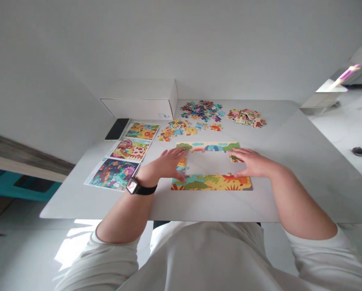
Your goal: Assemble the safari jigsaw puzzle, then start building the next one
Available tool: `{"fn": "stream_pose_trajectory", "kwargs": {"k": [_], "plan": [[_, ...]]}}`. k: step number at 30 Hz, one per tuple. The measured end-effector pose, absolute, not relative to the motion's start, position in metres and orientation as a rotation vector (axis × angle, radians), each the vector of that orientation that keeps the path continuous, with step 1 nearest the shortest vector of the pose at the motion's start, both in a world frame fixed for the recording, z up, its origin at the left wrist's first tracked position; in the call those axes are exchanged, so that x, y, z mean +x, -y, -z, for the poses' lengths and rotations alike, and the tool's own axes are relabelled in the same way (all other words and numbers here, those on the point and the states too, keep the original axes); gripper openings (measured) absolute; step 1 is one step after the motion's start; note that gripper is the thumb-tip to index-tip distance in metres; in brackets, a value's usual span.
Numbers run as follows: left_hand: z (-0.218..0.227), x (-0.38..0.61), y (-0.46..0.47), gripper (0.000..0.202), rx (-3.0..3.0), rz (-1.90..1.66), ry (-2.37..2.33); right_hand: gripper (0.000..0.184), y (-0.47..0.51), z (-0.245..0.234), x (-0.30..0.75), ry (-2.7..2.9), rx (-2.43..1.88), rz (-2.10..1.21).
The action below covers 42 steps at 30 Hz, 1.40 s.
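Note:
A jigsaw puzzle border (205, 182) lies on the table in front of me, joined into a rectangular frame with bare tabletop inside it. My left hand (170, 161) rests on its left side, fingers spread, thumb near the lower left part and fingertips at the upper left corner. On the opposite side my right hand (252, 162) lies with fingers apart, touching the right edge and covering part of it. Neither hand shows anything held. Just beyond the frame sits a loose group of yellow and orange puzzle pieces (190, 131).
A dark mixed pile of puzzle pieces (202, 110) and a reddish pile (247, 117) lie at the back. Three printed picture sheets (130, 149) and a phone (117, 129) are at the left. Behind them a white box (140, 108) stands against the wall.

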<state>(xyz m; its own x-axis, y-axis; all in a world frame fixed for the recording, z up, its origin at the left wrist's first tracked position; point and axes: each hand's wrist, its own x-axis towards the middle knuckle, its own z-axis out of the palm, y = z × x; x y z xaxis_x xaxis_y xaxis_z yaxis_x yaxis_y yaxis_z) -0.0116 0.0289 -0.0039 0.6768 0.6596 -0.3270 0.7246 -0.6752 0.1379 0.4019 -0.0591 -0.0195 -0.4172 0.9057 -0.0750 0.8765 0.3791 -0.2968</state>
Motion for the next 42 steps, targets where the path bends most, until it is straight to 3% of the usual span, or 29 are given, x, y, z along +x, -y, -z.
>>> {"fn": "stream_pose_trajectory", "kwargs": {"k": [10, 16, 22, 32, 42], "plan": [[0.004, -0.014, -0.034, 0.128, 2.655, 0.267, -1.023, 0.059, 0.046, 0.027, 0.411, 2.294, -1.630, -0.255], [0.014, -0.022, -0.046, 0.085, 2.646, -0.085, -1.167, 0.048, 0.041, 0.036, 0.418, 2.306, -1.631, -0.233], [0.017, -0.020, -0.047, 0.054, 2.679, -0.149, -1.153, 0.046, 0.042, 0.035, 0.416, 2.305, -1.621, -0.207], [0.019, -0.039, -0.065, 0.046, 2.555, -0.410, -1.597, 0.034, 0.041, 0.025, 0.407, 2.186, -1.540, -0.110], [0.013, -0.039, -0.062, 0.046, 2.388, -0.323, -1.895, 0.032, 0.041, 0.028, 0.407, 2.170, -1.550, -0.085]]}}
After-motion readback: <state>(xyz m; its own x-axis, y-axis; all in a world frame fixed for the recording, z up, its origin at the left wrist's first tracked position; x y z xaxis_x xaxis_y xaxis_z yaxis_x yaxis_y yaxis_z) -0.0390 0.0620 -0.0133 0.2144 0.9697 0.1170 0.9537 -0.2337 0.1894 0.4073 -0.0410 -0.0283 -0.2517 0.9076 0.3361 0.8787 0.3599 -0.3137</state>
